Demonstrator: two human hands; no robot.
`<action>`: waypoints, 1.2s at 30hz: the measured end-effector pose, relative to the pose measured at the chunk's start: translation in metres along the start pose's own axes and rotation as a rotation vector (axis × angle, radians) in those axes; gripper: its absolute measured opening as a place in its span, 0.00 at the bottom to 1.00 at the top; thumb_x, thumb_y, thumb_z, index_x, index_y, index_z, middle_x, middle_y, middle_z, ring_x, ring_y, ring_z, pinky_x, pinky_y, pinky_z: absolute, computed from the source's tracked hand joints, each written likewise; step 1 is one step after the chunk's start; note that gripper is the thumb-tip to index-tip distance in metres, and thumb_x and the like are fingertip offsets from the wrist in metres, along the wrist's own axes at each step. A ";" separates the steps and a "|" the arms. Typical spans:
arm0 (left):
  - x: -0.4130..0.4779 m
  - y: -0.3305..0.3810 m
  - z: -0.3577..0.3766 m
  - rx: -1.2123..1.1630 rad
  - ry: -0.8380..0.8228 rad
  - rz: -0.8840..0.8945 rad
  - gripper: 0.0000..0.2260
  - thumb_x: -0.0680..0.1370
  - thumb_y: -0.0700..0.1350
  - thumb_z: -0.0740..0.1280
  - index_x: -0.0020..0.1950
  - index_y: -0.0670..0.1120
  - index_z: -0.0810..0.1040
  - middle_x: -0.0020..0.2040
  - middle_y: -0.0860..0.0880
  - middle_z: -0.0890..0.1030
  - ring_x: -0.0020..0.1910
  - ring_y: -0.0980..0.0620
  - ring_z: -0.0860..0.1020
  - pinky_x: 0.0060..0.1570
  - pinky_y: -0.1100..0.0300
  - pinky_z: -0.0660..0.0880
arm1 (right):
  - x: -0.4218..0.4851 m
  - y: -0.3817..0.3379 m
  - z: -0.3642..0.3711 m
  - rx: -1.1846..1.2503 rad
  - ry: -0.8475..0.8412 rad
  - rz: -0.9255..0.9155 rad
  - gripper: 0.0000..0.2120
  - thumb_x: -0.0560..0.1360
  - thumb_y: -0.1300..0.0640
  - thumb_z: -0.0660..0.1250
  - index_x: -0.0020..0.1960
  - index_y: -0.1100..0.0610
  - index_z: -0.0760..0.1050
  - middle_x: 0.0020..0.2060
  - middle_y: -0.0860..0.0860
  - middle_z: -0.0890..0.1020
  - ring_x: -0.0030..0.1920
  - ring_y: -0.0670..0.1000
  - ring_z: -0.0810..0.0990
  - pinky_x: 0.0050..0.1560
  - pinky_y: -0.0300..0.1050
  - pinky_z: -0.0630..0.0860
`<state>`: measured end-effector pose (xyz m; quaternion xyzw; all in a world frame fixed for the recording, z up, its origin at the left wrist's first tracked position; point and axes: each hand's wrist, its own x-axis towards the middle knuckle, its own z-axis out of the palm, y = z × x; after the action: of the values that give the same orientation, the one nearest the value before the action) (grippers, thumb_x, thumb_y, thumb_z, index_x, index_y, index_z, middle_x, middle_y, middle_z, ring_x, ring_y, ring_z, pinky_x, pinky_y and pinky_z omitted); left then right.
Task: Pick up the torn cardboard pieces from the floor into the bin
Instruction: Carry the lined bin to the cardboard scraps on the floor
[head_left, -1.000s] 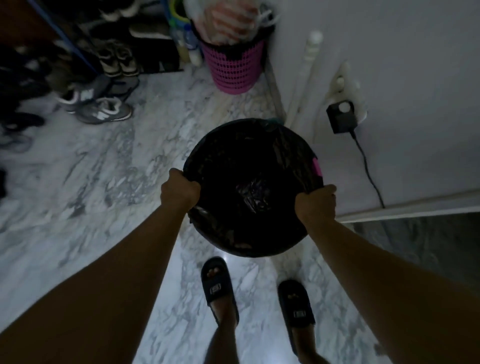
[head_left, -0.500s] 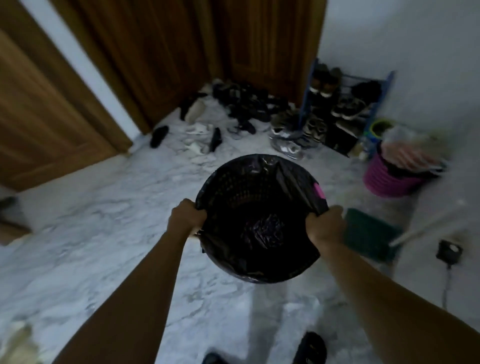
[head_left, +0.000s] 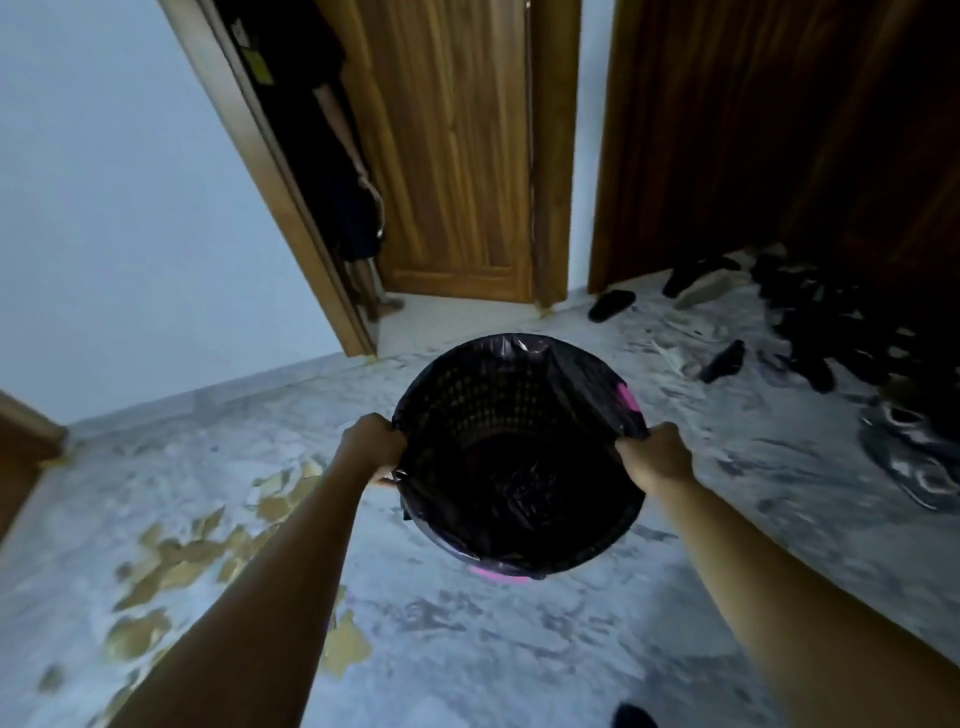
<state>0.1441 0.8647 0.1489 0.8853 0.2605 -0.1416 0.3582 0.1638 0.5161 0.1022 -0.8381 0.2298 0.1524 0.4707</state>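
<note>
I hold a round pink bin (head_left: 519, 452) lined with a black bag out in front of me, above the marble floor. My left hand (head_left: 371, 447) grips its left rim and my right hand (head_left: 657, 457) grips its right rim. Several torn brown cardboard pieces (head_left: 176, 561) lie scattered on the floor at the lower left, partly hidden by my left forearm. One larger piece (head_left: 345, 644) lies just right of that forearm.
A wooden door (head_left: 452, 156) stands ajar ahead, with a person's legs (head_left: 363, 249) in the gap. Dark wooden doors (head_left: 753, 130) are at the right. Several shoes and sandals (head_left: 810, 322) litter the floor at the far right. A white wall (head_left: 119, 208) closes the left.
The view has swung left with the bin still in both hands. The shoe rack and pink basket have left the frame, and the cardboard pieces and the open doorway have come into view.
</note>
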 end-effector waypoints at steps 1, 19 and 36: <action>0.002 -0.005 -0.016 -0.005 0.027 -0.017 0.17 0.66 0.47 0.61 0.43 0.35 0.81 0.43 0.36 0.83 0.43 0.38 0.83 0.41 0.44 0.83 | 0.007 -0.014 0.017 -0.016 -0.023 -0.017 0.12 0.78 0.56 0.66 0.52 0.57 0.63 0.31 0.54 0.65 0.26 0.53 0.64 0.26 0.44 0.60; 0.278 -0.041 -0.076 -0.180 0.082 -0.382 0.10 0.77 0.42 0.64 0.50 0.36 0.80 0.46 0.37 0.82 0.37 0.40 0.84 0.31 0.52 0.83 | 0.253 -0.202 0.238 -0.216 -0.257 0.001 0.24 0.83 0.49 0.58 0.72 0.64 0.63 0.57 0.63 0.76 0.43 0.58 0.75 0.33 0.46 0.67; 0.623 -0.193 0.052 -0.248 0.049 -0.546 0.23 0.64 0.56 0.63 0.52 0.43 0.78 0.46 0.40 0.81 0.46 0.40 0.82 0.44 0.44 0.83 | 0.512 -0.147 0.487 -0.383 -0.185 0.152 0.16 0.81 0.58 0.60 0.65 0.66 0.71 0.47 0.61 0.77 0.32 0.52 0.71 0.27 0.42 0.63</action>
<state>0.5456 1.1697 -0.2683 0.7352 0.5130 -0.1783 0.4057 0.6562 0.8773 -0.2825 -0.8749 0.2148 0.3045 0.3092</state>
